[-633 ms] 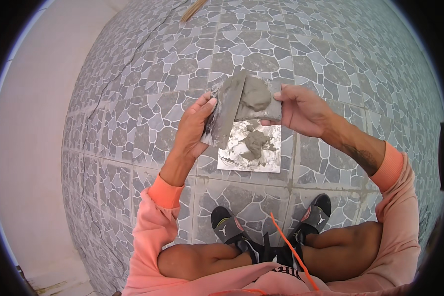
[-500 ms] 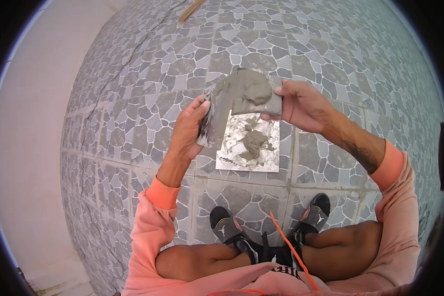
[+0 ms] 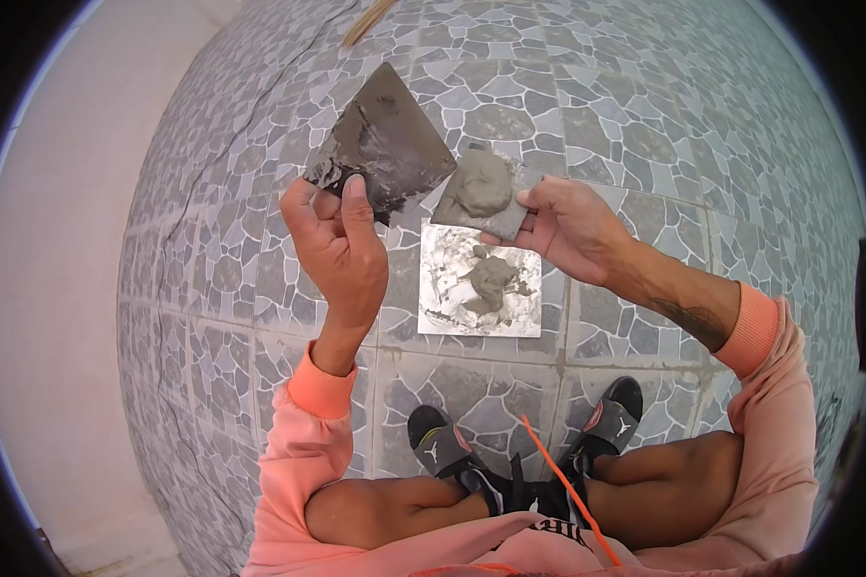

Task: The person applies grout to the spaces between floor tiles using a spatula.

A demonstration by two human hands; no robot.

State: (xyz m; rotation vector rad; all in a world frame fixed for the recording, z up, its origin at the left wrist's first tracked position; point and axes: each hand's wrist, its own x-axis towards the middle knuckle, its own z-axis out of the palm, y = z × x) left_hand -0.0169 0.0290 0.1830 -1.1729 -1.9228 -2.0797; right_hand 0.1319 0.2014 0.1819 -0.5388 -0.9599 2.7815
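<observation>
Pinched by one edge, a dark flat square plate (image 3: 399, 139) smeared with grey paste is in my left hand (image 3: 342, 236). It is tilted, with a corner pointing up and away. My right hand (image 3: 573, 226) grips a smaller flat grey plate (image 3: 452, 210) by its right side, thumb on top and fingers beneath. A thick lump of wet cement-like paste (image 3: 481, 185) sits on that smaller plate. The two plates come close at their facing edges; whether they touch I cannot tell. Below them on the floor lies a white square tile (image 3: 438, 313) carrying another grey lump (image 3: 492, 281) and smears.
The floor (image 3: 625, 303) has a grey stone pattern in large tiles, with a long crack (image 3: 260, 106) on the left. A pale wall (image 3: 58, 288) rises at far left. Straw-like bristles (image 3: 368, 21) lie at the top. My sandalled feet (image 3: 438, 438) stand near the white tile.
My left hand has moved left and turned its plate up and away from the smaller one, showing a broad dark face. The right hand has lowered slightly and tilted its plate.
</observation>
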